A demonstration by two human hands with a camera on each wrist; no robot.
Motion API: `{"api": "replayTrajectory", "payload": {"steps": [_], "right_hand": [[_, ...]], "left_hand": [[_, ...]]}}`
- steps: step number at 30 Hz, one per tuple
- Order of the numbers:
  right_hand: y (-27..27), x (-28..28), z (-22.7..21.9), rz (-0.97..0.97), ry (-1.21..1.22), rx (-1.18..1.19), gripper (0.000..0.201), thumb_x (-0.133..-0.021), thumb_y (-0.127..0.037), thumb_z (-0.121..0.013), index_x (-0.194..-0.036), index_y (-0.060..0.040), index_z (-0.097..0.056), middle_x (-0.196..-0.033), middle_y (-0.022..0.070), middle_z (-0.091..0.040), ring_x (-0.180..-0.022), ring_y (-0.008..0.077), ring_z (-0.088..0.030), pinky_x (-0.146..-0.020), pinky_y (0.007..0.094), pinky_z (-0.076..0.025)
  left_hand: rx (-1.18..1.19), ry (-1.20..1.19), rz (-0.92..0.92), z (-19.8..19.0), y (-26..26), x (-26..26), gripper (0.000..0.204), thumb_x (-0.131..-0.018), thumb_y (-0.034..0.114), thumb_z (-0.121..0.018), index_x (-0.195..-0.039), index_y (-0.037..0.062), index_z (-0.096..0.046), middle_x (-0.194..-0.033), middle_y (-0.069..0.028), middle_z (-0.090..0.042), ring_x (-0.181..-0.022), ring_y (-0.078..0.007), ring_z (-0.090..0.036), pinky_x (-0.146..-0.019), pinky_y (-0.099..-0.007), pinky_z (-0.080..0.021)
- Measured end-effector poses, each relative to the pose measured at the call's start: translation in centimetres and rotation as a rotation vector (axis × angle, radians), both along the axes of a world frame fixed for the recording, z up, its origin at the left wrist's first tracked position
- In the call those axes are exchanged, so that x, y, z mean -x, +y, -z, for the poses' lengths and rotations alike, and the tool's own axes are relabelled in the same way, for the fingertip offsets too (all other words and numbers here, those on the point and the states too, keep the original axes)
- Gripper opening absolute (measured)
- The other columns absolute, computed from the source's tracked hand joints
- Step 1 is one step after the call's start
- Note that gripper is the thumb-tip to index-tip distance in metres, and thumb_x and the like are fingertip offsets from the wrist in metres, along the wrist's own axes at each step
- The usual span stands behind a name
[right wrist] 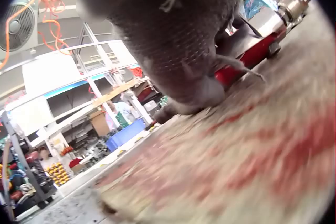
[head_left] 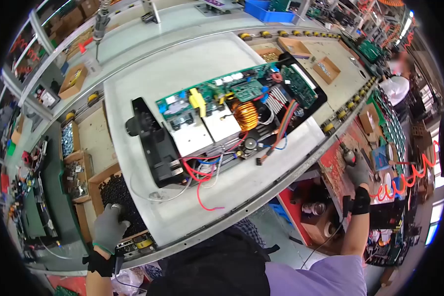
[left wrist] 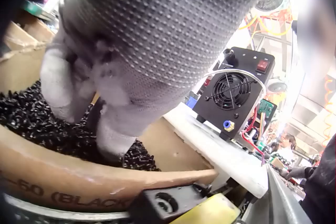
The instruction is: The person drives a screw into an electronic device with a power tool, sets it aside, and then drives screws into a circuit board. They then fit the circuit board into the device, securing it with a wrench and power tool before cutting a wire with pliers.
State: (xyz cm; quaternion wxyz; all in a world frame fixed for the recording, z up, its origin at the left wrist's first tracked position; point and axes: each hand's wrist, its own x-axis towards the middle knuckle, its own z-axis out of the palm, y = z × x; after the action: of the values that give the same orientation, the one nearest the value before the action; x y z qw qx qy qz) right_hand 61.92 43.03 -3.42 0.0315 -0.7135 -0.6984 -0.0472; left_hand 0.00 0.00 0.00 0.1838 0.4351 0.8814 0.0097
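My gloved left hand reaches into a cardboard box of small black screws. In the left wrist view, its bent fingers dip into the pile; I cannot tell whether any screw is pinched between them. At the red-worn bench on the right, my gloved right hand grips a power screwdriver. Its red and silver body lies low along the bench top in the right wrist view, partly hidden by the glove. Between the hands, an open black unit with a green circuit board, copper coil and loose wires rests on a pale board.
Other part boxes stand beside the screw box. Yellow rollers line the metal rails. An orange coiled hose stretches across the right bench. Another driver hangs at the upper left. A red wire trails from the unit.
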Motion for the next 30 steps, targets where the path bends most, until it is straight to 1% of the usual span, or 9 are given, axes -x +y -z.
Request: {"api": "replayTrajectory", "payload": {"steps": [5,7,10,13,14,19,21,25,30], "right_hand": [[-2.2,7.0,-7.4,0.166,0.208,0.262,0.047,-0.071,-0.025,-0.071,-0.112,-0.0059,-0.061,-0.106,0.0202,-0.065,-0.101,0.0339,-0.064,-0.085,0.0426,-0.049],[-1.4,4.6,-4.5,-0.066,0.273,0.12,0.042,-0.07,-0.018,-0.068,-0.109,-0.0021,-0.06,-0.098,0.0163,-0.065,-0.092,0.0267,-0.064,-0.08,0.0363,-0.049],[-2.5,3.8,-3.0,-0.246,0.919,0.419,0.044,-0.077,0.001,-0.057,-0.12,-0.0039,-0.05,-0.089,0.0023,-0.056,-0.072,0.0098,-0.054,-0.06,0.0256,-0.047],[-6.0,9.2,-4.5,-0.347,0.92,0.809,0.051,-0.079,-0.005,-0.068,-0.125,-0.0053,-0.046,-0.092,0.0037,-0.057,-0.074,0.0114,-0.058,-0.062,0.0286,-0.051],[-9.5,13.1,-5.9,-0.428,1.185,0.845,0.066,-0.072,-0.006,-0.078,-0.129,-0.0048,-0.044,-0.101,0.0062,-0.06,-0.082,0.0135,-0.059,-0.068,0.03,-0.052],[-14.7,24.0,-6.2,-0.443,1.063,1.43,0.085,-0.06,-0.008,-0.087,-0.132,-0.0018,-0.042,-0.109,0.0106,-0.061,-0.097,0.021,-0.06,-0.083,0.0353,-0.051],[-15.6,28.3,-6.5,-0.987,0.539,1.151,0.08,-0.063,-0.018,-0.086,-0.13,-0.0017,-0.045,-0.107,0.016,-0.063,-0.098,0.0254,-0.064,-0.083,0.0372,-0.051],[-18.2,34.4,-5.6,-1.213,0.477,0.982,0.077,-0.06,-0.021,-0.085,-0.126,-0.0033,-0.049,-0.091,0.0184,-0.067,-0.084,0.0343,-0.068,-0.074,0.0392,-0.054],[-18.8,38.2,-4.2,-1.294,0.42,0.915,0.073,-0.06,-0.024,-0.085,-0.122,-0.0042,-0.052,-0.083,0.0161,-0.067,-0.078,0.0334,-0.07,-0.069,0.0379,-0.054]], "left_hand": [[-0.164,0.04,-0.023,-1.1,0.5,-1.8,0.027,-0.074,0.014,-0.073,-0.099,0.0067,-0.065,-0.095,-0.0143,-0.062,-0.087,-0.0365,-0.063,-0.075,-0.0448,-0.05],[-0.165,0.065,-0.064,-1.6,0.3,-1.5,0.026,-0.075,0.015,-0.072,-0.098,0.0072,-0.065,-0.093,-0.0143,-0.061,-0.087,-0.0361,-0.063,-0.075,-0.0444,-0.051],[-0.199,0.081,-0.065,-1.4,-0.9,-0.8,0.024,-0.076,0.019,-0.073,-0.097,0.0093,-0.065,-0.091,-0.012,-0.061,-0.085,-0.0343,-0.063,-0.072,-0.0441,-0.05],[-0.225,0.076,-0.053,-0.3,-1.9,-0.9,0.022,-0.079,0.021,-0.071,-0.098,0.0113,-0.066,-0.091,-0.0109,-0.062,-0.086,-0.033,-0.063,-0.074,-0.0431,-0.05],[-0.196,0.058,-0.072,-0.1,-1.9,-0.9,0.021,-0.08,0.022,-0.07,-0.098,0.0119,-0.066,-0.092,-0.0104,-0.062,-0.087,-0.0323,-0.064,-0.075,-0.0426,-0.051],[-0.153,0.013,-0.117,0.0,-2.2,-1.1,0.022,-0.08,0.024,-0.07,-0.099,0.0132,-0.069,-0.092,-0.0094,-0.063,-0.086,-0.0317,-0.064,-0.076,-0.042,-0.051],[-0.235,0.108,-0.094,0.2,-3.1,0.1,0.023,-0.08,0.026,-0.071,-0.099,0.0136,-0.069,-0.09,-0.0103,-0.063,-0.087,-0.0318,-0.063,-0.077,-0.0431,-0.05],[-0.002,0.611,-0.279,-0.2,-7.6,4.2,0.047,-0.075,0.018,-0.071,-0.121,0.0135,-0.06,-0.12,-0.0156,-0.056,-0.113,-0.035,-0.054,-0.086,-0.0452,-0.049],[0.019,0.468,-0.454,1.2,-13.6,6.9,0.071,-0.074,0.008,-0.068,-0.14,0.0145,-0.043,-0.141,-0.019,-0.044,-0.129,-0.037,-0.044,-0.099,-0.0448,-0.046]]}}
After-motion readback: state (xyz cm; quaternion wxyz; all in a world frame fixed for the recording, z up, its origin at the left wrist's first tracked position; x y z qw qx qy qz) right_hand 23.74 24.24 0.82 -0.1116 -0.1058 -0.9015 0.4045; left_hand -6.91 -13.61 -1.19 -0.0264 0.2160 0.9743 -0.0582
